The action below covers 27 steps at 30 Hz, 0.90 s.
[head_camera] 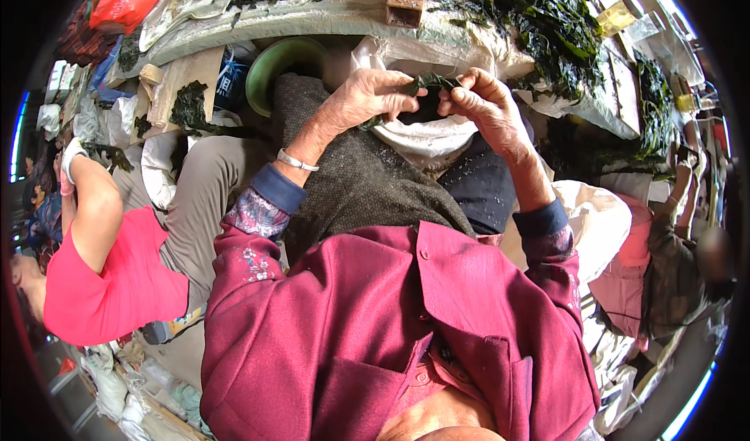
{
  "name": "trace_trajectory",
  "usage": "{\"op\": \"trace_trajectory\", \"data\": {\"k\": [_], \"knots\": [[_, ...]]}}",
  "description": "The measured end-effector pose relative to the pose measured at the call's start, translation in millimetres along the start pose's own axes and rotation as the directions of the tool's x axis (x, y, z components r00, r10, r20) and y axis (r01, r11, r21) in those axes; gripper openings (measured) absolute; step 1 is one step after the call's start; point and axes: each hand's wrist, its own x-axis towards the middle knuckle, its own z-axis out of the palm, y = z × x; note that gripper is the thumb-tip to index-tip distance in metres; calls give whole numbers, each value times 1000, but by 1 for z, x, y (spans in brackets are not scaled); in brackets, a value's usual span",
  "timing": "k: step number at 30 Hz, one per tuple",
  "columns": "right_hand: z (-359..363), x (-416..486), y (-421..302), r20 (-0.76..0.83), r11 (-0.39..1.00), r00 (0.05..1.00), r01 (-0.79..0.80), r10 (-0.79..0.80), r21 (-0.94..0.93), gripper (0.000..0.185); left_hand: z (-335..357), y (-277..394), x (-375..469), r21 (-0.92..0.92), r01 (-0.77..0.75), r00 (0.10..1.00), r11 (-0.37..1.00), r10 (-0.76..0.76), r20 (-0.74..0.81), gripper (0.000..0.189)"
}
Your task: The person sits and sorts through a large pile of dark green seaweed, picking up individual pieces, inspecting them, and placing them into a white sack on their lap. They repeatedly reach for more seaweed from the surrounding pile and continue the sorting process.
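A dark green strip of seaweed, likely kelp (432,81), is stretched between my two hands above my lap. My left hand (378,92) grips one end, and a tail of the strip hangs below its fingers. With thumb and fingertips, my right hand (483,102) pinches the other end. Directly beneath them, a white woven sack (430,139) stands with its mouth open between my knees; its inside is dark, so its contents cannot be told. White grains, perhaps salt, are scattered over the dark patterned cloth (363,171) on my lap.
Ahead lies a plastic-covered work table (281,25) bearing heaped seaweed (527,16) and a rusty square metal tube (405,7). A green basin (254,83) stands left of the sack. A person in a pink top (111,283) sits close at left; another person (671,277) is at right.
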Motion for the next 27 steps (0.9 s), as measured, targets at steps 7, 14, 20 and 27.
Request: {"op": "trace_trajectory", "data": {"k": [7, 14, 20, 27], "knots": [[-21, 19, -34, -79, 943, 997, -40, 15, -329, 51, 5, 2, 15, 426, -235, 972, 874, 221, 84, 23], [26, 11, -22, 78, 773, 957, -177, 281, -610, 41, 7, 32, 4, 501, -120, 993, 857, 98, 70, 23], [-13, 49, -24, 5, 508, 999, 21, -33, -861, 35, -34, -2, 23, 344, -52, 973, 937, 126, -195, 21], [-38, 176, -25, -44, 349, 824, 191, -565, -917, 17, -110, 7, 116, 427, -145, 811, 892, 355, -466, 11]]}}
